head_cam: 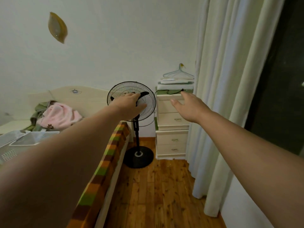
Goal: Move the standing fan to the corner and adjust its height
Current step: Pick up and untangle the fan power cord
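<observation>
A black standing fan [148, 102] stands on the wooden floor between the bed and a stack of cream drawers, close to the back wall. Its round base [138, 156] rests flat and its pole [137, 137] is upright. My left hand [130, 106] reaches out in front of the fan's grille with fingers loosely extended, covering the hub; I cannot tell whether it touches. My right hand [187, 106] is stretched out in the air to the right of the fan head, fingers spread, holding nothing.
The bed [105, 163] with a checked cover runs along the left. Stacked cream drawers [172, 127] with folded items and a hanger on top stand right of the fan. Long pale curtains [218, 112] hang at right. A black cable [162, 92] runs over the drawers.
</observation>
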